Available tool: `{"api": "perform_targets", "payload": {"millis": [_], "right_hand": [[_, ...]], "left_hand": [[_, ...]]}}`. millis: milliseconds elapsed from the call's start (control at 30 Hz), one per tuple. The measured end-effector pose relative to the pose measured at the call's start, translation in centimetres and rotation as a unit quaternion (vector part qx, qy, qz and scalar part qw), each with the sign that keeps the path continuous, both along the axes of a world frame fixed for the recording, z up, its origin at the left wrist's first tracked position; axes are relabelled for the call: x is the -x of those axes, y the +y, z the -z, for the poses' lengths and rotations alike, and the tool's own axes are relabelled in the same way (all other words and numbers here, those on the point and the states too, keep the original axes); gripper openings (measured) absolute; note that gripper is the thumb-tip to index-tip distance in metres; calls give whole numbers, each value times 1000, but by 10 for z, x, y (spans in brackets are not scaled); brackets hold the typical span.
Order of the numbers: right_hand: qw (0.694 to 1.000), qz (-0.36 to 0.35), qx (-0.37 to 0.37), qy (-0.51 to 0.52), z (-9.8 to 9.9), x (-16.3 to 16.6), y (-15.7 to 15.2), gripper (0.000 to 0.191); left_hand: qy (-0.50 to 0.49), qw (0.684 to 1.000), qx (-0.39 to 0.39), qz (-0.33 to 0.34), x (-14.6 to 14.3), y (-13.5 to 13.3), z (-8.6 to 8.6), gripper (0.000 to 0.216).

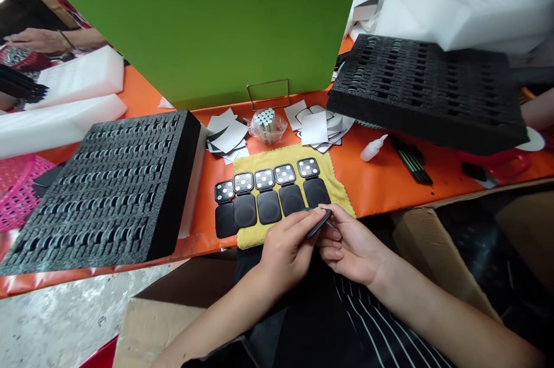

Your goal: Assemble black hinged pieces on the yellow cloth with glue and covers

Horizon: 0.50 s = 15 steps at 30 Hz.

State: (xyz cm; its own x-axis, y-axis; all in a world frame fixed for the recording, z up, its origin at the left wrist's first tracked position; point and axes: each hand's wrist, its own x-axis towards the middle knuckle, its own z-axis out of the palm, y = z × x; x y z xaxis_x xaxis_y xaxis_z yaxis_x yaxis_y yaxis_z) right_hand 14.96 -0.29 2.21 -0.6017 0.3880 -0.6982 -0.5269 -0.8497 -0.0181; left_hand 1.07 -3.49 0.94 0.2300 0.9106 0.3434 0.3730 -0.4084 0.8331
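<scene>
My left hand point(286, 247) and my right hand point(348, 244) meet just below the table's front edge, both closed on a thin black stick-like tool point(319, 222). Right above them lies a yellow cloth point(337, 180) bearing several open black square cases point(269, 194), each with a lid showing white dots. The rightmost case point(314, 182) is nearest to my fingertips.
A black foam tray point(99, 183) with slots sits at left, another point(428, 88) at right. Paper squares point(315, 126), a bag of small cylinders point(268, 123), a white squeeze bottle point(373, 149) and black sticks point(411, 163) lie behind the cloth. Another person's hand point(37, 39) is far left.
</scene>
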Motion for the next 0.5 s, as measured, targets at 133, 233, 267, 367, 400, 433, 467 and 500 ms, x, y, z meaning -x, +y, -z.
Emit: {"api": "perform_targets", "payload": {"millis": [133, 233, 267, 367, 400, 433, 467, 500], "right_hand": [[998, 51, -23, -23, 1, 1, -3, 25], [996, 4, -81, -45, 6, -5, 0, 24], [989, -19, -126, -74, 8, -8, 3, 24], [883, -42, -343, -319, 19, -22, 24, 27], [806, -38, -412, -423, 24, -27, 33, 27], [723, -40, -464, -510, 29, -31, 43, 27], [651, -52, -498, -570, 33, -35, 53, 27], [601, -70, -518, -604, 38, -39, 61, 27]], "left_hand": [[-25, 1000, 4, 2, -5, 3, -2, 38], [-42, 998, 52, -14, -7, 8, 0, 33], [-56, 994, 81, -39, -6, 11, 1, 30], [-147, 961, 180, -148, -3, 26, 10, 25], [-190, 943, 211, -172, -2, 31, 14, 27], [-233, 924, 241, -182, -1, 36, 18, 30], [-274, 906, 268, -181, 0, 40, 21, 32], [-308, 889, 291, -173, 0, 43, 24, 34]]}}
